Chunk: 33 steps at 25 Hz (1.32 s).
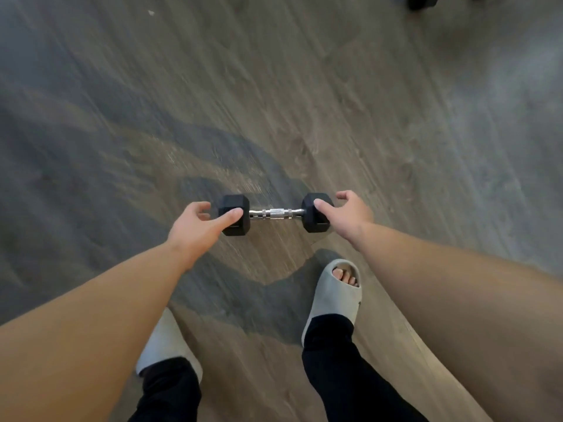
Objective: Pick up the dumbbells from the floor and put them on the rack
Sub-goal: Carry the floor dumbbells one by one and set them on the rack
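On the wood-grain floor (396,123), just ahead of the person's feet, one hex dumbbell (275,214) is lying flat with its chrome handle (276,213) running left to right; step in hand looks like the reach for the pickup, nothing lifted yet. Both hands are coming in from either end: left hand (198,226) is hanging open over the left black head (234,215), fingers spread wide and loosely curved, thumb overlapping that head in the view, though contact is hard to call given the blur. Right hand (350,216) is likewise open and relaxed at the right head (316,212), thumb lying across its top face, fingers fanning past its outer side; whether it is pressing or only hovering, cannot tell. Neither hand is closing on anything. Both feet in pale slides, left slide (166,342) and right slide (333,296), are standing close behind the weight. Next move, as a judgement: hands need to settle either round the two heads or one hand on the bare handle between them, close firmly, then lift level. No rack is showing, so a carry to it is likely needed. A dark object (422,1) is sitting at the top edge, too cropped to identify
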{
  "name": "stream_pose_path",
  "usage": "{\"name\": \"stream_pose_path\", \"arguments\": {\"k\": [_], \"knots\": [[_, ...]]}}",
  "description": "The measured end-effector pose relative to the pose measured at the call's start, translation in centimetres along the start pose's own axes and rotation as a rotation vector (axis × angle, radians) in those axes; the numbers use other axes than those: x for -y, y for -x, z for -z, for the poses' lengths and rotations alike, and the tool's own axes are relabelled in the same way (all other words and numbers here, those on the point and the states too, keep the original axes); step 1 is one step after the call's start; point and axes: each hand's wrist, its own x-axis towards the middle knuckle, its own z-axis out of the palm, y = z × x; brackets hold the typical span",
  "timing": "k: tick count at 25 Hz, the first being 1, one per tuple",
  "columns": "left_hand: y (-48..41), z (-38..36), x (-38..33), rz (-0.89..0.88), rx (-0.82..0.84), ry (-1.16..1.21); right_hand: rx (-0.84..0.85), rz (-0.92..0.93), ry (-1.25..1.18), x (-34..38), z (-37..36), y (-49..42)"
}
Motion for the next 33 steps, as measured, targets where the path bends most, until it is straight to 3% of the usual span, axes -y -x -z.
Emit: {"name": "stream_pose_path", "arguments": {"k": [7, 13, 18, 26, 33], "knots": [[-9.2, -5.4, 1.7, -0.068, -0.029, -0.042, 0.061, -0.019, -0.016, -2.1, -4.2, -7.4], [-5.0, -1.3, 1.2, -0.071, -0.076, -0.105, 0.047, -0.042, 0.027, 0.7, -3.4, -2.0], [4.9, 9.1, -1.9, -0.077, -0.124, -0.11, 0.093, -0.014, 0.007, 8.3, -1.4, 9.0], [24.6, 31.6, -8.5, -0.178, -0.323, -0.007, 0.117, 0.19, -0.042, 27.1, 3.3, 31.8], [46.0, 47.5, -6.6, -0.227, -0.558, 0.023, 0.187, 0.339, -0.072, 35.1, 3.6, 54.2]]}}
